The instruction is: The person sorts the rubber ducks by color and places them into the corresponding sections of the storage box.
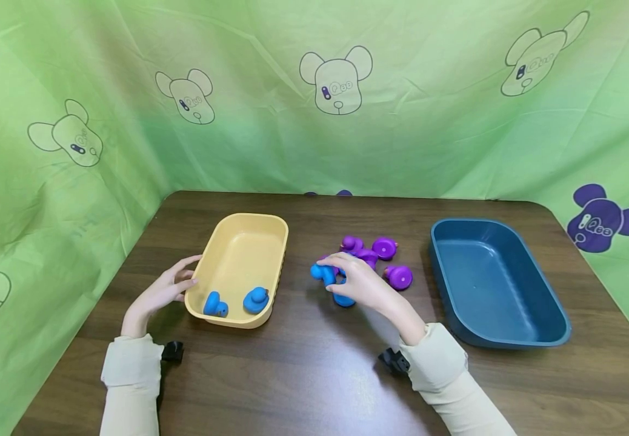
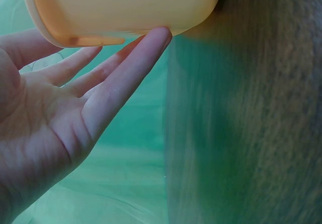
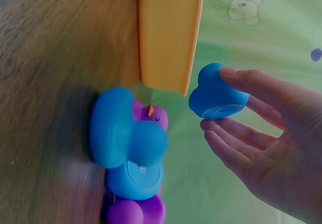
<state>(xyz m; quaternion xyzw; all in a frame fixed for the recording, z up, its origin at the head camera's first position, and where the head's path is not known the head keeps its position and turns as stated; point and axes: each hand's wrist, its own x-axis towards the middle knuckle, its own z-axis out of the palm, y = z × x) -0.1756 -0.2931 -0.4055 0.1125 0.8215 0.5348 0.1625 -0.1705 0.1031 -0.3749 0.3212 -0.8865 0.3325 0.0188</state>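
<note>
Right hand (image 1: 355,278): thumb and fingertips pinch a blue toy duck (image 3: 219,95), held clear of the table beside the yellow tub, its flat base visible in the right wrist view. Under and around this hand lies a cluster of toys: further blue ducks (image 3: 113,128) and several purple ducks (image 1: 399,277), some partly hidden by the hand. Left hand (image 1: 162,290): fingers extended, not wrapped around anything, touching the outer wall of the yellow tub (image 1: 243,254). Inside the tub, at its near end, two blue ducks (image 1: 256,300) lie apart. To the right of the cluster stands a dark blue tub (image 1: 491,284). All rest on a brown wooden table (image 1: 271,381), backed by a green cloth (image 1: 260,151) printed with mouse heads.
</note>
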